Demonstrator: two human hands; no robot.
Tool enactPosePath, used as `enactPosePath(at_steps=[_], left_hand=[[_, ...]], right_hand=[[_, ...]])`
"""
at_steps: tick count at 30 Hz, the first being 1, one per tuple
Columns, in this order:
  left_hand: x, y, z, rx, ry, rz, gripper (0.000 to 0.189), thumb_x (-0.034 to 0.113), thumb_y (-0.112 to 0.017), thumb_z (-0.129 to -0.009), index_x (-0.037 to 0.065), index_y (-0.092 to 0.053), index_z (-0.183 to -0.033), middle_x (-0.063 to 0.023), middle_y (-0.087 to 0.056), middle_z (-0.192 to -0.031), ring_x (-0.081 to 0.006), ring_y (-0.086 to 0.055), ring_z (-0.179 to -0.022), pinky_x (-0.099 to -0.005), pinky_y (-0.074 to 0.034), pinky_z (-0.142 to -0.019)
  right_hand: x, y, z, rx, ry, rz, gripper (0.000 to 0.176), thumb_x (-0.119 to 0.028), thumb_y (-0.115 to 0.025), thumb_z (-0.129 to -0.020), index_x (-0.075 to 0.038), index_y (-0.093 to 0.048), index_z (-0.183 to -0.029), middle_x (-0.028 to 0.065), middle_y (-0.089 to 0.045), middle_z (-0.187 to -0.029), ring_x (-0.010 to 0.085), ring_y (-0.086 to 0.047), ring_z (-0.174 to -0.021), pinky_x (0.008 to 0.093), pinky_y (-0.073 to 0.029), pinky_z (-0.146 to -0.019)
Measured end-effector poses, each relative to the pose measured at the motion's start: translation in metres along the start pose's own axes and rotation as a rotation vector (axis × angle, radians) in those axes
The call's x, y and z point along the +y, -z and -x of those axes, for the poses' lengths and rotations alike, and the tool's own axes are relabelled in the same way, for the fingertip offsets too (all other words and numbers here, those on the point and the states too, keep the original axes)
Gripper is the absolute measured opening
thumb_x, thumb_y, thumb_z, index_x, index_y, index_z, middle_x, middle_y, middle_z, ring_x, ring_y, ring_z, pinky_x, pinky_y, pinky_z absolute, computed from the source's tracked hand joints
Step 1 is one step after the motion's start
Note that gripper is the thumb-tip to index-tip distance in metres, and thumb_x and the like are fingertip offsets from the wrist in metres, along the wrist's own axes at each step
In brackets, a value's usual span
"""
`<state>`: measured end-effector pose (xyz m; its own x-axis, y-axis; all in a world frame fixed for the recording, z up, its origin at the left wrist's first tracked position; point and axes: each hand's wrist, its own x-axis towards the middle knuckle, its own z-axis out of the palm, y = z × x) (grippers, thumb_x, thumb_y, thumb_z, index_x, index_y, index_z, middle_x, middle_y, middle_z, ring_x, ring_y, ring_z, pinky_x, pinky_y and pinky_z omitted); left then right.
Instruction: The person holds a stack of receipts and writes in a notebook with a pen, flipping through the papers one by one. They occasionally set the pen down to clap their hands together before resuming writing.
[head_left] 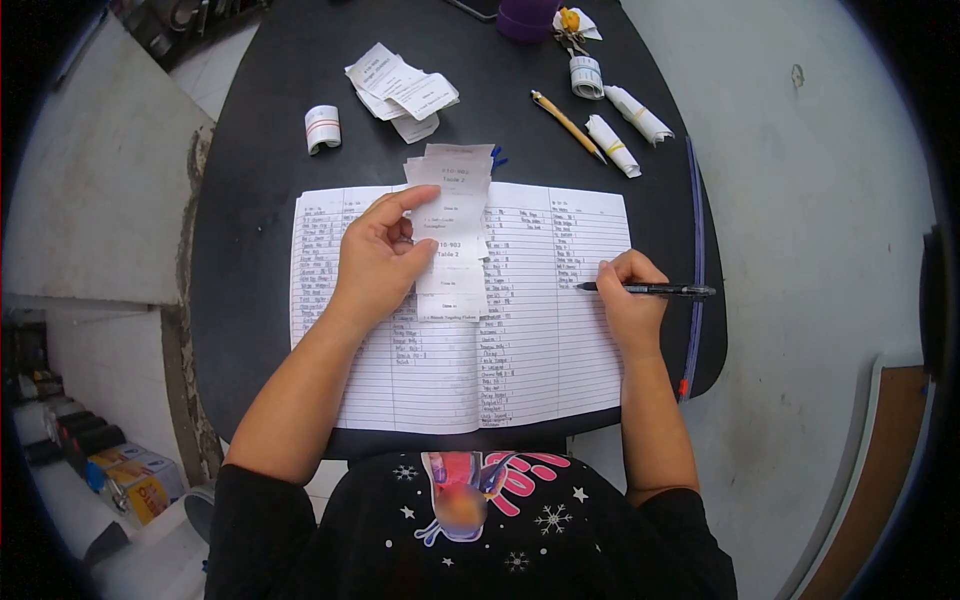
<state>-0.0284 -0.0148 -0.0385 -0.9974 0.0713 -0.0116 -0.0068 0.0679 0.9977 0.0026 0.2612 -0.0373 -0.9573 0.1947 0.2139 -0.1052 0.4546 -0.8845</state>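
An open lined notebook (570,370) lies before me, its columns filled with handwriting. My left hand (380,250) holds a stack of printed receipts (458,215) over the notebook's middle. Its thumb and index finger press on the slips, and the other fingers curl under the palm. In my right hand (637,305) is a black pen (672,290), gripped between thumb and fingers. The pen's tip meets the right page at the lower end of a written column. Part of the left page is hidden behind my left hand and the receipts.
On the black table (260,240) sit a loose receipt pile (405,88), a rolled paper (322,129), banded paper rolls (612,146) and a wooden-looking pen (568,126). A purple container (526,18) stands at the back. A blue zipper strip (695,250) runs along the right edge.
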Motion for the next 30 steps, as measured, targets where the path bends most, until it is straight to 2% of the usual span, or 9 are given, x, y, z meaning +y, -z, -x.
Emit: enactPosePath(at_steps=[10,13,17,18,21,23,25,29,30], left_hand=[[-0.003,-0.001,-0.001,0.0,0.001,0.032,0.053,-0.013,-0.06,-0.074,0.001,-0.054,-0.125,-0.005,-0.06,-0.094,-0.0053,-0.057,-0.076,-0.0176,-0.05,-0.069],[0.0,-0.002,0.0,-0.006,0.032,0.091,0.053,-0.012,-0.06,-0.074,0.001,-0.054,-0.125,-0.0049,-0.06,-0.094,-0.0058,-0.058,-0.077,-0.0179,-0.05,-0.069],[0.006,-0.001,0.002,-0.017,0.01,0.228,0.054,-0.012,-0.06,-0.074,0.0,-0.053,-0.126,-0.0046,-0.061,-0.092,-0.0058,-0.058,-0.078,-0.0179,-0.049,-0.068],[0.008,0.0,0.003,-0.02,0.0,0.226,0.055,-0.012,-0.061,-0.074,0.0,-0.053,-0.127,-0.0054,-0.063,-0.092,-0.0067,-0.059,-0.08,-0.0194,-0.05,-0.07],[0.011,0.001,0.003,-0.032,0.027,0.304,0.056,-0.012,-0.062,-0.074,0.0,-0.052,-0.127,-0.0067,-0.064,-0.095,-0.0077,-0.061,-0.083,-0.0208,-0.051,-0.073],[0.008,0.003,0.006,-0.047,0.04,0.307,0.055,-0.011,-0.062,-0.075,0.0,-0.051,-0.128,-0.0081,-0.064,-0.097,-0.0089,-0.061,-0.083,-0.0217,-0.052,-0.074],[0.009,0.003,0.006,-0.024,0.023,0.272,0.053,-0.01,-0.061,-0.075,-0.001,-0.052,-0.126,-0.0078,-0.063,-0.094,-0.0082,-0.061,-0.078,-0.0206,-0.051,-0.069],[0.009,0.002,0.003,-0.009,0.02,0.388,0.052,-0.011,-0.061,-0.077,0.0,-0.052,-0.127,-0.0083,-0.065,-0.094,-0.0092,-0.062,-0.078,-0.0215,-0.051,-0.066],[0.008,0.004,0.003,-0.036,0.054,0.409,0.052,-0.011,-0.06,-0.077,0.0,-0.051,-0.127,-0.0106,-0.064,-0.102,-0.0119,-0.062,-0.085,-0.0236,-0.052,-0.073]], right_hand=[[0.004,0.005,-0.002,-0.011,-0.045,-0.06,0.026,0.0,-0.062,-0.08,-0.004,-0.046,-0.061,-0.0012,-0.046,-0.054,0.0057,-0.041,-0.05,0.0239,-0.033,-0.048],[-0.005,0.005,-0.003,0.042,-0.245,-0.422,0.024,-0.002,-0.061,-0.085,-0.004,-0.047,-0.066,0.0003,-0.047,-0.054,0.007,-0.044,-0.049,0.023,-0.035,-0.047],[-0.029,-0.008,-0.004,0.083,-0.119,-0.518,0.018,-0.013,-0.056,-0.093,0.0,-0.057,-0.08,0.0129,-0.065,-0.077,0.0131,-0.06,-0.065,0.0229,-0.046,-0.057],[-0.038,-0.005,-0.004,-0.025,-0.07,-0.438,0.021,-0.016,-0.053,-0.095,0.002,-0.061,-0.088,0.0153,-0.068,-0.091,0.016,-0.065,-0.077,0.0241,-0.05,-0.064],[-0.072,-0.011,-0.012,-0.274,0.28,-0.042,0.014,-0.012,-0.057,-0.092,0.001,-0.064,-0.092,0.0125,-0.068,-0.092,0.0164,-0.066,-0.078,0.0264,-0.052,-0.068],[-0.088,-0.028,-0.021,-0.294,0.663,0.098,0.018,-0.002,-0.07,-0.076,-0.003,-0.066,-0.094,0.012,-0.068,-0.094,0.027,-0.065,-0.088,0.0344,-0.051,-0.078],[-0.094,-0.041,-0.026,-0.336,0.8,0.177,0.023,-0.004,-0.072,-0.073,-0.003,-0.064,-0.095,0.0118,-0.067,-0.098,0.0315,-0.061,-0.094,0.0369,-0.049,-0.081],[-0.1,-0.058,-0.033,-0.382,0.669,0.139,0.032,-0.011,-0.075,-0.071,-0.004,-0.061,-0.099,0.0114,-0.065,-0.103,0.031,-0.058,-0.094,0.0379,-0.047,-0.082],[-0.1,-0.06,-0.034,-0.391,0.729,0.136,0.034,-0.012,-0.076,-0.071,-0.004,-0.061,-0.1,0.0117,-0.064,-0.105,0.0309,-0.057,-0.095,0.0379,-0.047,-0.082]])
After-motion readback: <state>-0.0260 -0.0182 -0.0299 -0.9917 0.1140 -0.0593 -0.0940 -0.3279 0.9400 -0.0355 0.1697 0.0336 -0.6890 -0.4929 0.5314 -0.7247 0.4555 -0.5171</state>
